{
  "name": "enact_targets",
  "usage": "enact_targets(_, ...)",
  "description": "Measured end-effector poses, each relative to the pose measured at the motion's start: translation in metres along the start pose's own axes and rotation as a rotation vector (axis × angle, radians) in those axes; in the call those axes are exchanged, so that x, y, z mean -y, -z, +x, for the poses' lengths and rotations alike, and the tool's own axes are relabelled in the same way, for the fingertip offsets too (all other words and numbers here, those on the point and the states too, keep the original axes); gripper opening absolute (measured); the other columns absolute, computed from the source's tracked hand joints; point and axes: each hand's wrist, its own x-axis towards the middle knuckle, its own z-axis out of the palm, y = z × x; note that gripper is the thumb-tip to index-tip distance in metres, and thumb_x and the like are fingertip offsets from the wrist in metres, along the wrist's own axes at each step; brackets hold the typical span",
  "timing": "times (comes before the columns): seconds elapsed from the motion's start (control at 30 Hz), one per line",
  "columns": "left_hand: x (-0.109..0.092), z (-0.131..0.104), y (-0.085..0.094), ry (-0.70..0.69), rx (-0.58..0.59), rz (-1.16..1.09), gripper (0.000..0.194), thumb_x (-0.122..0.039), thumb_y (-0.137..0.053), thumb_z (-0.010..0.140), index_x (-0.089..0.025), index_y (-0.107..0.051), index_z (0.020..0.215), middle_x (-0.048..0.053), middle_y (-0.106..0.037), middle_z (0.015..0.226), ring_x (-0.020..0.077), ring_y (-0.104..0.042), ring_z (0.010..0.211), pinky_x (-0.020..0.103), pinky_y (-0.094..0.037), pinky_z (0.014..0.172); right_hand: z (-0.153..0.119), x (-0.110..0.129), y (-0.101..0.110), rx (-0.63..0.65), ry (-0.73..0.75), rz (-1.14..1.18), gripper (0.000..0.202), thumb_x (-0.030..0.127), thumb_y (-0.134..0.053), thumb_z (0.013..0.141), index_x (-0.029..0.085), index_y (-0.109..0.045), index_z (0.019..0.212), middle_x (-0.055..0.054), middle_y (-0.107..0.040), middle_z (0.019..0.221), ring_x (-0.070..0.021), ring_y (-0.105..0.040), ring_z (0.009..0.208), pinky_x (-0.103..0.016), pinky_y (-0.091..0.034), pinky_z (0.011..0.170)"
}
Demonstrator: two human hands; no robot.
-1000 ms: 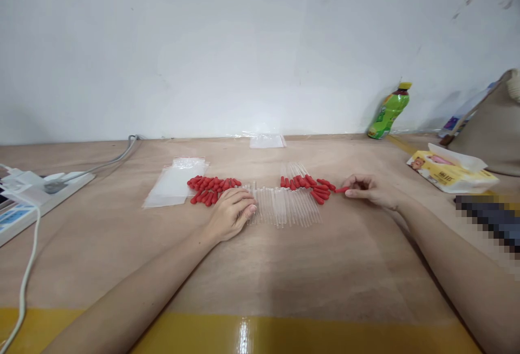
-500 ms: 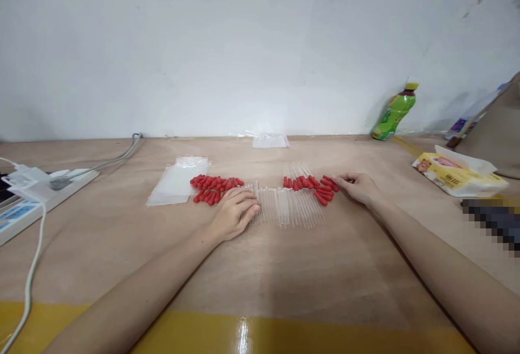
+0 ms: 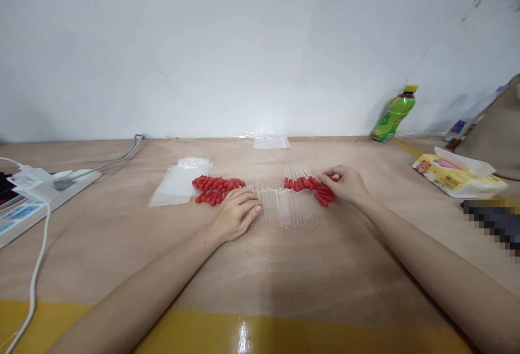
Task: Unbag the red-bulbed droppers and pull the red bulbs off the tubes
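Observation:
Several clear glass dropper tubes lie side by side in front of me. My left hand rests over the left end of this row with its fingers loosely bent and its thumb apart. Beside its fingertips is a pile of red rubber bulbs. At the right, my right hand has thumb and fingers closed around a red rubber bulb in a second group. Part of that bulb is hidden by the fingers. Behind this group, more glass tubes with red bulbs on their near ends point toward the wall.
Clear zip bags lie left of the bulbs, and another bag lies by the wall. A white power strip with cables stands at the left. To the right are a green bottle, a yellow tissue pack and a blurred dark object.
My right hand has moved left, from the outer edge of the right bulb group to over its bulbs. The left hand has stayed on the tubes.

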Motion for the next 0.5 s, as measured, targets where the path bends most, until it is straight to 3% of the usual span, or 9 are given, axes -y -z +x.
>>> enact_targets(0.1, 0.001, 0.0, -0.001, -0.004, -0.004, 0.001, 0.02, -0.025, -0.046, 0.087, -0.018, -0.064, 0.091, 0.005, -0.066, 0.094, 0.0193, -0.055, 0.098, 0.038, -0.042, 0.088, -0.005, 0.025, -0.007, -0.02, 0.184, -0.205, 0.031, 0.051, -0.058, 0.068, 0.022, -0.067, 0.067, -0.004, -0.06, 0.071, -0.0188, -0.054, 0.072, -0.03, -0.036, 0.065)
enact_targets(0.23, 0.0, 0.0, 0.0, -0.007, -0.013, -0.001, 0.02, -0.025, -0.046, 0.087, -0.018, -0.064, 0.09, 0.005, -0.066, 0.093, 0.0197, -0.056, 0.098, 0.039, -0.043, 0.088, -0.01, 0.038, -0.016, -0.035, 0.209, -0.352, 0.028, 0.05, -0.06, 0.067, 0.023, -0.065, 0.062, -0.003, -0.058, 0.068, -0.021, -0.052, 0.074, -0.033, -0.033, 0.066)
enact_targets(0.5, 0.002, -0.002, -0.002, -0.012, -0.009, 0.003, 0.02, -0.024, -0.047, 0.086, -0.018, -0.062, 0.097, 0.005, -0.065, 0.097, 0.019, -0.055, 0.102, 0.038, -0.043, 0.091, -0.012, 0.045, -0.015, -0.115, 0.171, -0.188, 0.026, 0.04, -0.056, 0.074, 0.02, -0.064, 0.059, -0.004, -0.06, 0.062, -0.0181, -0.051, 0.065, -0.031, -0.036, 0.064)
